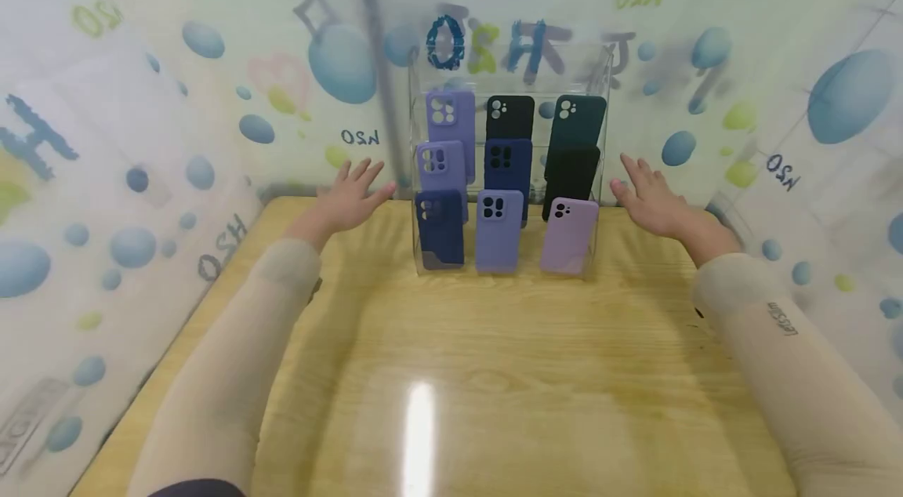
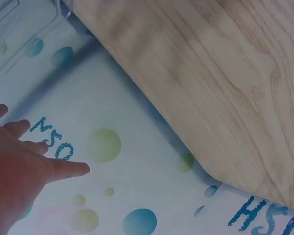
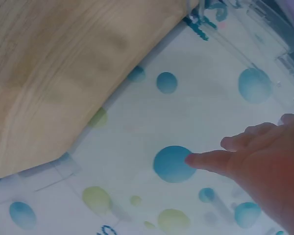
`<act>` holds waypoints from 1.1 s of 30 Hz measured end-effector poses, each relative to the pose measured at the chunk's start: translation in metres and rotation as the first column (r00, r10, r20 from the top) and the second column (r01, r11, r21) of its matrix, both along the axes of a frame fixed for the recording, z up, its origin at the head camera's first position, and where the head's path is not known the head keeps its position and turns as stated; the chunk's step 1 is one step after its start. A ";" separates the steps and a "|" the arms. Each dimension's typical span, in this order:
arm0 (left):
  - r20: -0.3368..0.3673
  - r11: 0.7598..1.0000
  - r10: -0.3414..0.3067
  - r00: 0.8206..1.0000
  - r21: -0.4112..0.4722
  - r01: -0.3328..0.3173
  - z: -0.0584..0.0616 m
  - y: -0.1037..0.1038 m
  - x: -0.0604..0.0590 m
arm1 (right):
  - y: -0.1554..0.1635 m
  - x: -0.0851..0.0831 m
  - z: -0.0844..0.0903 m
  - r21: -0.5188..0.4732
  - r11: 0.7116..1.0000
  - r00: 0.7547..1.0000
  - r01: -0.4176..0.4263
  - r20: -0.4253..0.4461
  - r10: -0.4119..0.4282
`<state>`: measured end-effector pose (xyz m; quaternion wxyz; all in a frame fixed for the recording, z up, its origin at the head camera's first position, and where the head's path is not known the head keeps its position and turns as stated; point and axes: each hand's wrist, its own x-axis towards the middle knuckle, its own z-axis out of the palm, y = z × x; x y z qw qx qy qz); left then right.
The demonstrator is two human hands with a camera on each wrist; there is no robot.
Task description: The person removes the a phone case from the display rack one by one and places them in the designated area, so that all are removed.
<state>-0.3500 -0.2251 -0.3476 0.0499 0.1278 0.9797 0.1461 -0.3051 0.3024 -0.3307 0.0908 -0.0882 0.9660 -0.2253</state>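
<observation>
A clear acrylic display stand stands at the back of the table, holding phone cases on three tiers. Its left column has two lilac cases above a navy case. In the middle, a black case and a navy one sit above a periwinkle case. On the right, a dark green case and a black case rise behind a pink-lilac case. My left hand, fingers spread, is left of the stand. My right hand extends on its right side, fingers straight. Both are apart from the stand and hold nothing.
The wooden table reaches toward me, with a bright light reflection on its surface. Pale sheeting printed with blue and green dots encloses the back and sides. In both wrist views the table's cut corner shows against this sheeting.
</observation>
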 end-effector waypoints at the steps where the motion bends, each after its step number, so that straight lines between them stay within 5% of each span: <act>1: 0.002 1.000 -0.004 1.000 0.005 0.004 0.001 0.000 0.001 | -0.001 0.000 0.001 -0.002 1.000 1.000 -0.004 -0.001 0.004; 7: 0.021 0.994 -0.035 0.999 0.104 0.033 -0.002 0.004 0.005 | -0.010 0.009 0.006 -0.013 1.000 0.998 -0.028 -0.059 0.027; 13: 0.082 0.954 -0.097 0.992 0.293 0.069 -0.019 0.010 0.013 | -0.023 0.023 0.000 -0.067 0.993 0.988 -0.093 -0.127 0.084; 20: 0.118 0.948 -0.110 0.987 0.311 0.069 -0.045 0.021 0.024 | -0.023 0.029 -0.024 -0.069 0.992 0.990 -0.103 -0.102 0.095; 33: 0.168 0.869 -0.175 0.970 0.489 0.072 -0.071 0.035 0.031 | -0.033 0.032 -0.055 -0.074 0.989 0.985 -0.129 -0.128 0.118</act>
